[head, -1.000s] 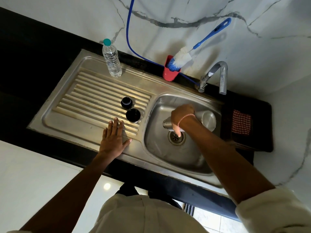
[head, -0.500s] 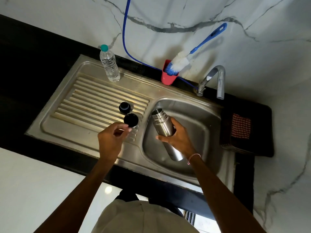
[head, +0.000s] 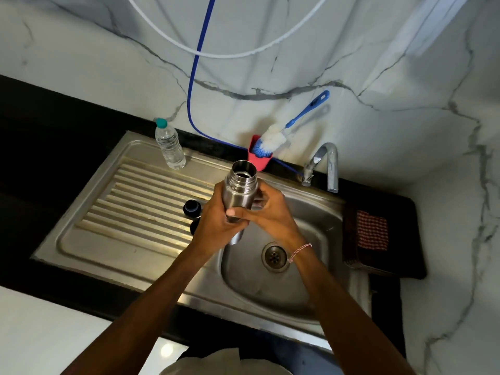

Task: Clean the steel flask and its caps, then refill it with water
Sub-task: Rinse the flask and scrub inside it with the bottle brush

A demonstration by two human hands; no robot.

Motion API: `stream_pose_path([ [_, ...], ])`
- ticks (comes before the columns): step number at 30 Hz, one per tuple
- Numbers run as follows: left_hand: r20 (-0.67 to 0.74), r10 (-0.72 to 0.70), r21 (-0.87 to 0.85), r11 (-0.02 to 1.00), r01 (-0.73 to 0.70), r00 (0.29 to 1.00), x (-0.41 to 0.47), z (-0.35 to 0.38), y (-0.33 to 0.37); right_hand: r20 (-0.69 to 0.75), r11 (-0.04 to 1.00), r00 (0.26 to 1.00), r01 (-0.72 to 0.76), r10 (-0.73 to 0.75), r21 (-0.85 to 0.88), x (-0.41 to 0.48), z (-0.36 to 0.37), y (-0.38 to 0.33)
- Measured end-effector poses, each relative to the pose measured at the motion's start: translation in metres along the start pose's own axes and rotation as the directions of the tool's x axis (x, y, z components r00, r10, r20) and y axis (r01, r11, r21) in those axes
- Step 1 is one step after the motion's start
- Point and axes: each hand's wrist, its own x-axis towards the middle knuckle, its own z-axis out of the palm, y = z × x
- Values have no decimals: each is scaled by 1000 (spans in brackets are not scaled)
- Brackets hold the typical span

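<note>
Two bare forearms reach in over the sink (head: 270, 290), a thread band (head: 299, 251) on the R wrist just right of the drain (head: 273, 257). Up and left of the drain, both hands hold the steel flask (head: 239, 190) in the air. The L hand (head: 216, 226) wraps its lower body w/ curled fingers. The R hand (head: 270, 212) clasps it from the other side, thumb laid across the front. The flask stands near upright, uncapped, mouth open to the camera.

Left of the drain, on the ribbed drainboard (head: 135, 201), sit two dark caps: near cap (head: 194, 226) partly behind the L hand, far cap (head: 192, 208) in full view. Right of the drain, a checked cloth (head: 372, 234) lies on the black counter.

Farther back-left of the drain stands a plastic bottle (head: 170, 146) w/ teal lid. Behind the drain are a red cup (head: 257, 161) holding a blue-handled brush (head: 273, 138), and the tap (head: 326, 163) back-right. A blue hose (head: 194, 85) and a white hose (head: 230, 54) hang on the marble wall.
</note>
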Motion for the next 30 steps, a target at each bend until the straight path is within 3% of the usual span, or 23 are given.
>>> stream_pose_path([
  [2,-43,-31,5,999,31,999,5,-3,0,45,1000,999,29,-29,-1,10,-13,-11],
  [4,-112,-61,16,998,63,992,9,-9,-1,-14,992,992,121,-122,-27,22,-30,-34],
  [6,-178,-73,13,997,76,981,14,-17,-3,-131,912,935,280,-330,-299,40,-52,-62],
  [7,-193,-74,17,997,79,978,16,-20,-4,-131,789,877,340,-462,-512,53,-63,-76],
  [9,-205,-75,22,996,82,976,20,-25,-5,55,385,815,331,-577,-862,86,-81,-98],
  [11,-206,-67,18,997,73,976,25,-28,-6,238,-12,852,262,-466,-965,119,-95,-115],
  [12,-202,-57,19,998,62,978,27,-29,-6,264,-154,891,222,-369,-963,133,-99,-121],
  [14,-192,-33,22,999,38,981,30,-31,-4,218,-295,963,165,-156,-941,151,-103,-133],
  [16,-184,-19,22,999,23,983,33,-35,-3,118,-302,993,121,28,-946,164,-101,-140],
  [18,-181,-15,11,1000,18,983,35,-38,-4,70,-268,993,94,99,-959,172,-97,-137],
  [24,-194,-17,-13,1000,15,981,36,-42,-9,100,-353,995,98,14,-930,177,-90,-113],
  [30,-189,-7,-14,1000,5,982,35,-45,-8,106,-340,989,65,-102,-938,164,-103,-129],
])
